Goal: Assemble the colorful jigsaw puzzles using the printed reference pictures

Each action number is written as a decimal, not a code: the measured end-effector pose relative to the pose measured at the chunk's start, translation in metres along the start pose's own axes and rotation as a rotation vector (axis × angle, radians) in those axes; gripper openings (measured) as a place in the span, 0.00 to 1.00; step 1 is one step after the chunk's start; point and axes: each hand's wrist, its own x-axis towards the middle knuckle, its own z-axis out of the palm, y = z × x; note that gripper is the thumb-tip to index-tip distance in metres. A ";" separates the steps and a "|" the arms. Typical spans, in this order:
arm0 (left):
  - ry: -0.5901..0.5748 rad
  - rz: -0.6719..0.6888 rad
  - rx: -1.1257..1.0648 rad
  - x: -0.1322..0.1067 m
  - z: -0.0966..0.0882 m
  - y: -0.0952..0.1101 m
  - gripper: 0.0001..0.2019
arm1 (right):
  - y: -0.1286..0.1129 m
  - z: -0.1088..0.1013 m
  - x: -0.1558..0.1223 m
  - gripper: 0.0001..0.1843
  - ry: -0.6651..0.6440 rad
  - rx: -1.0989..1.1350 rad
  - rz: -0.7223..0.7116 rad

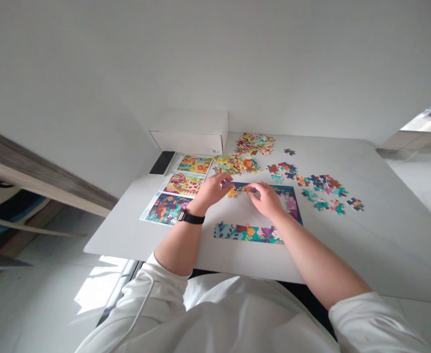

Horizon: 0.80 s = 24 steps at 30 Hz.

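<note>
At the far left of the white table (366,245) a dark phone (163,162) lies flat, just beside a white box (189,130) that stands against the wall. In front of them is a printed sheet (178,189) with three colourful pictures in a row.

The person's left hand (211,191), a black watch (190,217) on its wrist, lies next to that sheet. Its fingers are loosely stretched out and apart, and their tips rest at the top left corner of a half-built puzzle (252,233). Only the puzzle's border strips are joined; bare table shows in the middle.

An orange piece (233,192) lies at the puzzle's top edge, between the two hands. The right hand (266,198) comes in over the puzzle, its fingers drawn close together just beside that piece. From here I cannot tell whether they pinch anything or only press down.

Behind the hands sit two heaps of loose pieces (237,164), well mixed in colour. Further right, scattered pieces (321,189), mostly blue, teal and red, are spread over the table.
</note>
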 end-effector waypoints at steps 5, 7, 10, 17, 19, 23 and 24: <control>-0.114 0.073 0.089 -0.004 -0.004 -0.010 0.19 | 0.005 0.003 -0.001 0.12 -0.034 0.017 0.033; -0.164 0.069 0.087 -0.004 -0.001 -0.013 0.20 | 0.005 0.004 -0.001 0.12 -0.039 0.027 0.037; -0.180 0.073 0.101 -0.004 0.002 -0.012 0.17 | 0.004 0.005 -0.001 0.11 -0.040 0.026 0.044; -0.090 0.026 0.109 -0.005 -0.005 0.002 0.12 | 0.005 0.005 -0.002 0.13 -0.032 0.013 0.038; -0.024 -0.010 0.093 -0.004 -0.005 0.004 0.10 | 0.004 0.005 -0.001 0.15 -0.034 0.021 0.026; 0.023 -0.077 -0.090 0.000 0.001 0.004 0.10 | -0.004 -0.001 0.000 0.26 -0.001 0.054 -0.060; 0.016 -0.089 -0.157 0.001 0.003 0.003 0.11 | -0.007 -0.002 0.000 0.28 0.010 0.063 -0.097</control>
